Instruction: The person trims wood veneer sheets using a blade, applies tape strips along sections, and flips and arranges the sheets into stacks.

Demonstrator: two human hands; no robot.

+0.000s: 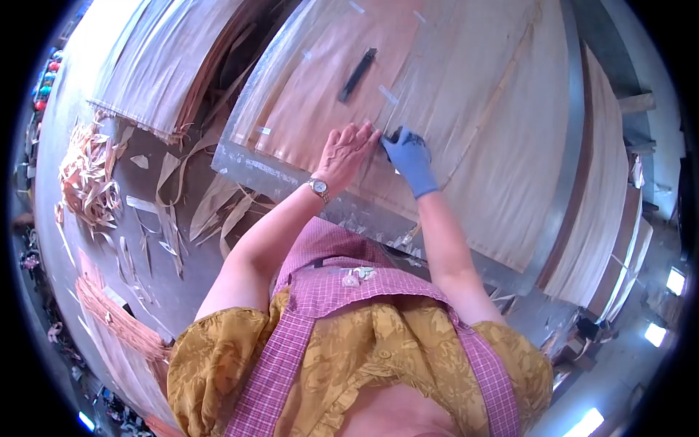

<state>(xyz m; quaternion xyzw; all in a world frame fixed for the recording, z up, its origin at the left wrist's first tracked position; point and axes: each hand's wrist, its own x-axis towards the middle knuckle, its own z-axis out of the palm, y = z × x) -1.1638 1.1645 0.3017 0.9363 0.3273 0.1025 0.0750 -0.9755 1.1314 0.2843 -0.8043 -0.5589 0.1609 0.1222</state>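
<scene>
Thin wood veneer sheets (pixel 510 167) lie on a metal-edged work table (pixel 269 173). My left hand (pixel 348 156), bare and with a watch on the wrist, rests flat on the reddish veneer (pixel 313 95), its fingers extended beside a seam. Just right of it, my right hand (pixel 412 156) wears a blue glove and is closed round a small dark object at the seam, too hidden to name. A dark narrow tool (pixel 357 75) lies on the reddish veneer above my left hand. Short pieces of clear tape (pixel 388 95) are stuck on the sheets.
At the upper left is a stack of pale veneer (pixel 164 65). Curled veneer strips (pixel 91 175) are heaped on the floor at the left, with more loose strips (pixel 218 207) near the table's edge. Further veneer stacks (pixel 593 218) stand at the right.
</scene>
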